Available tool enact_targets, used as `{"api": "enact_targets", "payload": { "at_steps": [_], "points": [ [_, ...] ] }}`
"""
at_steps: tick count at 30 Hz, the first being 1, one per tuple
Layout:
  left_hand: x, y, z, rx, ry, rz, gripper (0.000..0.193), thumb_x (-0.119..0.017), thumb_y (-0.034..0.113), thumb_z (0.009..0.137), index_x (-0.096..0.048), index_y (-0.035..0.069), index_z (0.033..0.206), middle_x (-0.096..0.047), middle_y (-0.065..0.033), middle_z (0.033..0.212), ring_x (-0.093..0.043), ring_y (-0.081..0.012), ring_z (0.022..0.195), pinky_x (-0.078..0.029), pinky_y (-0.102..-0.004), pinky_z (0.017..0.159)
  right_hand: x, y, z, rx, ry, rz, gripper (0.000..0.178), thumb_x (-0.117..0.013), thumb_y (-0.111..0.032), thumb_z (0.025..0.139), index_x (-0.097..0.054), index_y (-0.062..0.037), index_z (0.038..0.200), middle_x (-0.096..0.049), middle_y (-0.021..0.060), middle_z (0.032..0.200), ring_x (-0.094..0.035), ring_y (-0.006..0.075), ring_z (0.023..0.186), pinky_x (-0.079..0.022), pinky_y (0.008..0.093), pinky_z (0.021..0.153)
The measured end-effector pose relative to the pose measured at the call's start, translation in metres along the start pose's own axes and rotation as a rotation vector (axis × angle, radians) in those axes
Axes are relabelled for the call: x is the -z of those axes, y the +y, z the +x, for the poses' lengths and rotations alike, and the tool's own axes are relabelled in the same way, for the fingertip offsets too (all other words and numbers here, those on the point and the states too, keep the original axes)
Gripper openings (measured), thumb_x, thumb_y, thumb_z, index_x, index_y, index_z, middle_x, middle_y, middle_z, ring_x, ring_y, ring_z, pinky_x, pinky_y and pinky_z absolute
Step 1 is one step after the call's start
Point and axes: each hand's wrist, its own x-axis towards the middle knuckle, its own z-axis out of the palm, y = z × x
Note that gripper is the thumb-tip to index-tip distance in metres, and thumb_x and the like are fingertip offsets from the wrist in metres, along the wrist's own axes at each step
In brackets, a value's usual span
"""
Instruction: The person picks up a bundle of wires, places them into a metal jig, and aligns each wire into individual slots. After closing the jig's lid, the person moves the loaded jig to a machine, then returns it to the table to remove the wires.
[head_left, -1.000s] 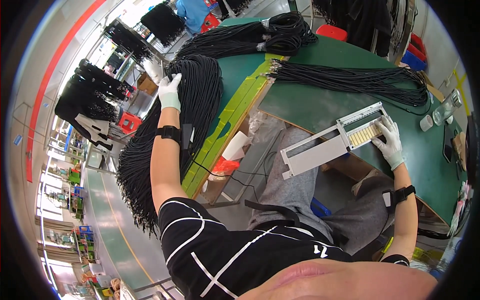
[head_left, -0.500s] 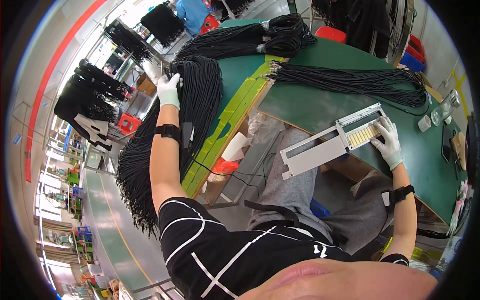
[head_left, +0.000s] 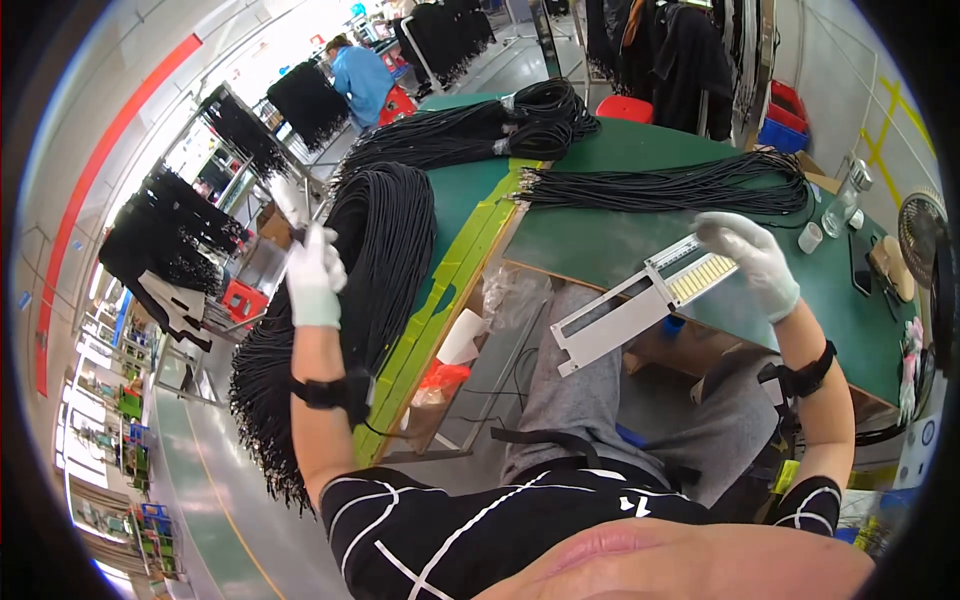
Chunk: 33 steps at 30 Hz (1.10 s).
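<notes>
My left hand (head_left: 318, 278), in a white glove, is raised at the left edge of a thick bundle of black cables (head_left: 385, 230). Its fingers are curled, and a small dark thing shows at the fingertips; I cannot make out what it is. The bundle drapes over the table's left side, its many cable ends hanging down. My right hand (head_left: 755, 262), also gloved in white, hovers over the right end of a pale grey metal fixture (head_left: 615, 335), fingers stretched out and holding nothing visible. A row of yellowish strips (head_left: 703, 277) sits in the fixture, which juts over the table edge above my lap.
More black cable bundles lie on the green table (head_left: 600, 235), one at the back (head_left: 470, 130) and one across the right (head_left: 660, 190). A glass bottle (head_left: 848, 200), a white cup (head_left: 810, 237), a phone (head_left: 860, 265) and a fan (head_left: 922, 235) stand right. A person in blue (head_left: 360, 82) sits beyond.
My left hand has come away from the cable bundle's top toward me. My right hand has lifted off the fixture, its fingers now pointing left. The view has shifted, showing more of the far room.
</notes>
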Motion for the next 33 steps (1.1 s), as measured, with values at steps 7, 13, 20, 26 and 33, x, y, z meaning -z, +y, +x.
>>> {"api": "enact_targets", "payload": {
  "at_steps": [7, 13, 20, 26, 33],
  "points": [
    [-0.028, -0.016, -0.096, 0.05, -0.152, 0.174, 0.03, -0.056, 0.029, 0.101, -0.058, 0.005, 0.084, -0.04, 0.007, 0.055, -0.039, -0.003, 0.042, -0.027, -0.0232, 0.037, -0.165, 0.006, 0.068, 0.055, -0.579, -0.025, 0.043, -0.06, -0.028, 0.098, -0.06, 0.0033, 0.128, -0.065, 0.0146, 0.123, -0.061, 0.0182, 0.113, -0.047, 0.0336, 0.101],
    [-0.017, -0.038, -0.12, -0.357, -0.266, 0.578, 0.028, -0.059, 0.025, 0.098, -0.059, -0.003, 0.092, -0.053, -0.0093, 0.058, -0.056, -0.0258, 0.051, -0.044, -0.0373, 0.051, -0.312, 0.012, 0.1, -0.394, -0.715, 0.044, 0.053, -0.065, -0.047, 0.092, -0.07, 0.0017, 0.112, -0.069, 0.0163, 0.109, -0.063, 0.0259, 0.103, -0.049, 0.0358, 0.093],
    [0.01, -0.033, -0.117, -0.524, -0.249, 0.747, 0.024, -0.066, 0.02, 0.09, -0.062, -0.002, 0.1, -0.061, -0.0213, 0.075, -0.063, -0.039, 0.07, -0.05, -0.0435, 0.065, -0.383, 0.033, 0.129, -0.438, -0.598, 0.58, 0.03, -0.068, -0.033, 0.093, -0.066, -0.0046, 0.084, -0.066, 0.0096, 0.088, -0.065, 0.0232, 0.086, -0.053, 0.0376, 0.081],
    [0.051, -0.009, -0.066, -1.107, 0.356, 0.979, 0.023, -0.074, 0.015, 0.077, -0.073, 0.017, 0.1, -0.059, -0.0133, 0.12, -0.057, -0.0302, 0.111, -0.047, -0.0439, 0.092, -0.391, 0.001, 0.164, -0.228, -0.593, 0.863, 0.03, -0.064, -0.031, 0.097, -0.059, -0.006, 0.08, -0.06, 0.0052, 0.076, -0.061, 0.0176, 0.075, -0.051, 0.0381, 0.073],
    [0.107, -0.033, 0.019, -1.109, 0.074, 1.312, 0.041, -0.076, 0.011, 0.07, -0.075, 0.029, 0.107, -0.06, -0.0096, 0.12, -0.055, -0.0314, 0.113, -0.039, -0.0493, 0.103, -0.39, -0.044, 0.136, 0.133, -0.749, 0.383, 0.032, -0.055, -0.032, 0.1, -0.055, -0.006, 0.081, -0.053, 0.0018, 0.066, -0.056, 0.0151, 0.062, -0.051, 0.0341, 0.07]
  ]
}}
